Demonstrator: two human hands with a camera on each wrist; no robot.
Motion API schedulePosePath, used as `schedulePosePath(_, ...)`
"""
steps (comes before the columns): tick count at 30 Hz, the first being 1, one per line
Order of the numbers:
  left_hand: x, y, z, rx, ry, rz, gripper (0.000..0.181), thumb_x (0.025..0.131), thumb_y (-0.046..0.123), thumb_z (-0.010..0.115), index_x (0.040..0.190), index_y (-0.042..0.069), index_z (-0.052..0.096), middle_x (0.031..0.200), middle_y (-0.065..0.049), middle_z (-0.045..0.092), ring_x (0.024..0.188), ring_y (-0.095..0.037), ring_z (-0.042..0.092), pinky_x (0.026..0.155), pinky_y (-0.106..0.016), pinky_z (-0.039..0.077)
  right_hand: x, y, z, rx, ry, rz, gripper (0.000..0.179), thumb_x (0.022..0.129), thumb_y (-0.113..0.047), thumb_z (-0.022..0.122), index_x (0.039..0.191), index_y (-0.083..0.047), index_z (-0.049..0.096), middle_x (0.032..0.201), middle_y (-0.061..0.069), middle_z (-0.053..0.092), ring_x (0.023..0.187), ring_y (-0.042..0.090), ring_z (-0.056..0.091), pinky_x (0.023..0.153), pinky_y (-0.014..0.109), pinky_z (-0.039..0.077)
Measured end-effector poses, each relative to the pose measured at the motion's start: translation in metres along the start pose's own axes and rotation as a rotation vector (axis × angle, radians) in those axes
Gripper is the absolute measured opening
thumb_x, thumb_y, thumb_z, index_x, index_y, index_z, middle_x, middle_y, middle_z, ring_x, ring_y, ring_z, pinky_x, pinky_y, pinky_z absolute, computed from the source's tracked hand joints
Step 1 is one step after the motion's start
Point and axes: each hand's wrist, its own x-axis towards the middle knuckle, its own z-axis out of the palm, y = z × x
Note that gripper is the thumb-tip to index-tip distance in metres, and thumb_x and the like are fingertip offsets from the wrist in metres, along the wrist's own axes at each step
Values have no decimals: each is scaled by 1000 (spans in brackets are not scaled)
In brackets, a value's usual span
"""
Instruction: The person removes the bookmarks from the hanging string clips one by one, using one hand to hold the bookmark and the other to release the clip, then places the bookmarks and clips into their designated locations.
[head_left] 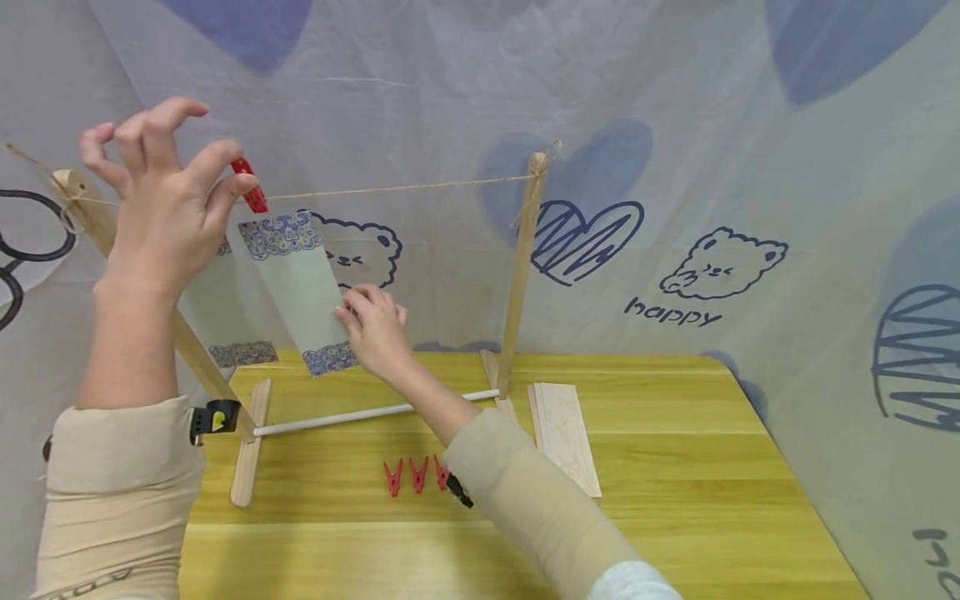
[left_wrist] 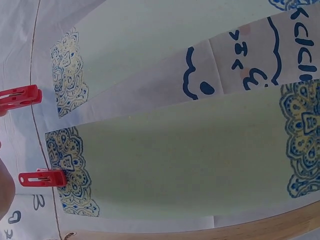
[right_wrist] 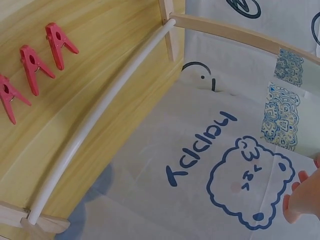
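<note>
My left hand (head_left: 168,187) is raised at the string (head_left: 405,189), thumb and forefinger pinching a red clothespin (head_left: 250,187). Just below hangs a pale green card (head_left: 292,287) with blue patterned ends, tilted. My right hand (head_left: 377,329) pinches its right edge low down. In the left wrist view a gap shows between this card's patterned end (left_wrist: 69,70) and the pinched clothespin (left_wrist: 20,97). A second, similar card (left_wrist: 185,155) hangs from the string by another red clothespin (left_wrist: 42,177). In the head view my left arm partly hides that card.
The string spans two wooden posts (head_left: 522,275), joined low by a white rod (head_left: 375,414). Three red clothespins (head_left: 418,473) lie on the yellow wooden table (head_left: 675,467), the rightmost partly covered by my right wrist. Thin wooden boards (head_left: 566,433) lie to the right. A printed curtain (head_left: 712,167) hangs behind.
</note>
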Motion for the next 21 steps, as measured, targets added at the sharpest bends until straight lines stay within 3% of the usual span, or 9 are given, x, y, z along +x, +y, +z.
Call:
schedulePosePath(6,1,6,-8,-13,42,-17,43,86,46,44,97,6,56,132,-8,32,120,-31,22,99,-51,-4,-3,-2,-4,8,8,-7,20,93,-29,48,100,-15,60,124,1,51,115,17,44,98,38,27)
schedulePosePath(13,1,9,-11,-4,52,-25,35,86,39,48,99,7,55,132,-8,31,120,-32,23,99,-51,-4,-5,6,-8,24,31,-9,17,92,-27,50,95,-13,60,123,2,53,115,17,44,98,39,26)
schedulePosePath(21,-4,14,-12,9,108,-15,30,84,31,57,99,6,53,132,-7,33,118,-31,24,100,-48,-2,-10,17,-12,40,57,-32,17,93,-26,50,92,-12,59,124,4,52,116,20,44,97,41,27)
